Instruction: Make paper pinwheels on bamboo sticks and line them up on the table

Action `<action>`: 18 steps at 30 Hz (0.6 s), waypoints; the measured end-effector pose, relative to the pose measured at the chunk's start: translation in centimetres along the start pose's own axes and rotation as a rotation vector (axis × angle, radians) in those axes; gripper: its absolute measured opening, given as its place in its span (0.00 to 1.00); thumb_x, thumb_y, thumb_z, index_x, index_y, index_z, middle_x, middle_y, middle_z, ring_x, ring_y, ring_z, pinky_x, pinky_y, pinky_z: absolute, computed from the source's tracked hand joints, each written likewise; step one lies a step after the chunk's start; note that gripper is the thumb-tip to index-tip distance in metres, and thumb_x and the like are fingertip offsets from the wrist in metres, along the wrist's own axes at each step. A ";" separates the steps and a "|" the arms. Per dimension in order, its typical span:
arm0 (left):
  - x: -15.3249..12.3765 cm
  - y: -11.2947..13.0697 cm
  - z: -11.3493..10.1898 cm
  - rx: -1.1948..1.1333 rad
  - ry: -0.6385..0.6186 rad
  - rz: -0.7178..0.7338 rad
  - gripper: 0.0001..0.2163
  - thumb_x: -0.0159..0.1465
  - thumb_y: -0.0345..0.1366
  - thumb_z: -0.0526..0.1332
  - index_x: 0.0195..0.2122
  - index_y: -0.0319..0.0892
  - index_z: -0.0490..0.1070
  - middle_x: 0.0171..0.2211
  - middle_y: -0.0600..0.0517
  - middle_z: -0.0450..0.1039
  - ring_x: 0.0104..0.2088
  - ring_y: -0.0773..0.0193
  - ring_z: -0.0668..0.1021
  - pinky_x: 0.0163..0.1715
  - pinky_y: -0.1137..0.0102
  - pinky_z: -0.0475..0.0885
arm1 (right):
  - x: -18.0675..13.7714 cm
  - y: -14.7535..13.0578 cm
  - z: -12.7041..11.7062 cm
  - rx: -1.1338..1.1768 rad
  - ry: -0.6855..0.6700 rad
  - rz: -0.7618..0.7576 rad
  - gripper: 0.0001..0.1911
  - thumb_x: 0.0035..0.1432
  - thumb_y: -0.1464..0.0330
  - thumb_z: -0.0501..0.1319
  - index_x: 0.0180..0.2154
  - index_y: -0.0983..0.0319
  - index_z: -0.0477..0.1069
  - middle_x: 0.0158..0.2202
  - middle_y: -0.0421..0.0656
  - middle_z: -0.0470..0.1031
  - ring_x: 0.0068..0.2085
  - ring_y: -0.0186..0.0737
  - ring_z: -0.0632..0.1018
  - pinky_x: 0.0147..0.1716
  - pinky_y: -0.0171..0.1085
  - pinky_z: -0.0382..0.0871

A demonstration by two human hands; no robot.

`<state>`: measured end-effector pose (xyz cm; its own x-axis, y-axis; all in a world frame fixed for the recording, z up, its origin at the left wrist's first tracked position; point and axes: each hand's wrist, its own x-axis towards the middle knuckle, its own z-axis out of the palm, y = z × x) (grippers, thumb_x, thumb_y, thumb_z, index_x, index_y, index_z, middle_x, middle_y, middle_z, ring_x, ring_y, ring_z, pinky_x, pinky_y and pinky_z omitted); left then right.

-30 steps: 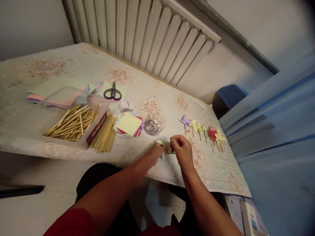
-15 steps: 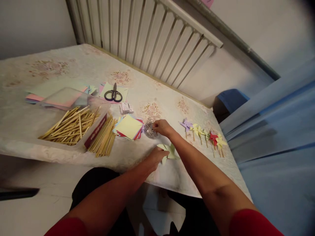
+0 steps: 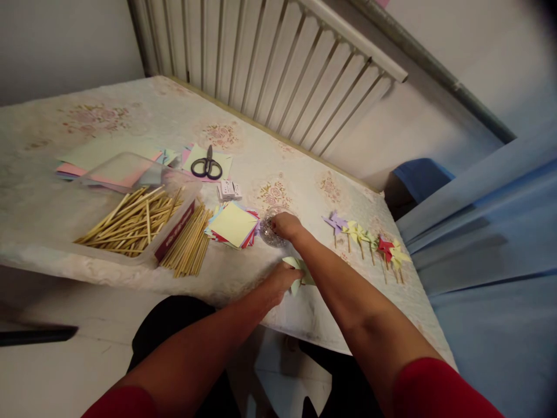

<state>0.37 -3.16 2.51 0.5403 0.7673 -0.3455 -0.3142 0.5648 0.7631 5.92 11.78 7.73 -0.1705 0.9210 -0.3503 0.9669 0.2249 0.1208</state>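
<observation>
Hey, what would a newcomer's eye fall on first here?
Probably the box of thin sticks at left, then the colorful pinwheels lined up at right. Near the middle, the right hand is at a clear dish while the left hand holds pale green paper.

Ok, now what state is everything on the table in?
Pale green paper: cut into flaps, held by the left hand
Clear dish: holding small shiny pieces, right hand at it
Scissors: lying flat, blades seemingly closed
Plastic box: filled with piled sticks
Outer sticks: lying roughly parallel
Paper squares: stacked, edges uneven
Pinwheels: assembled, lying in a row
</observation>
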 end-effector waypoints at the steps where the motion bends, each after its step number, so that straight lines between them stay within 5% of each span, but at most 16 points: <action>1: 0.0 0.0 0.0 -0.029 -0.002 -0.011 0.04 0.52 0.31 0.65 0.29 0.40 0.71 0.24 0.50 0.74 0.24 0.64 0.73 0.28 0.69 0.67 | 0.0 0.1 -0.1 0.010 -0.001 0.000 0.11 0.56 0.70 0.62 0.40 0.63 0.81 0.42 0.50 0.82 0.43 0.43 0.80 0.36 0.32 0.65; 10: 0.1 0.6 -0.1 0.018 0.034 -0.048 0.01 0.50 0.30 0.62 0.24 0.40 0.72 0.20 0.54 0.71 0.20 0.68 0.70 0.23 0.72 0.60 | -2.7 0.6 -2.6 0.204 0.143 0.047 0.06 0.52 0.75 0.60 0.32 0.65 0.77 0.31 0.44 0.81 0.33 0.35 0.77 0.29 0.29 0.62; 18: 0.4 0.3 -0.5 0.069 -0.003 0.036 0.03 0.49 0.31 0.61 0.20 0.40 0.68 0.19 0.56 0.68 0.19 0.71 0.67 0.22 0.73 0.57 | -10.9 4.8 -2.0 1.115 0.583 0.117 0.05 0.47 0.69 0.62 0.25 0.61 0.66 0.18 0.36 0.72 0.20 0.33 0.73 0.23 0.31 0.67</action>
<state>0.09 -2.52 2.38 0.5317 0.7860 -0.3156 -0.2794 0.5146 0.8106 12.07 3.46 14.03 0.1435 0.9842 0.1040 0.5677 0.0042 -0.8233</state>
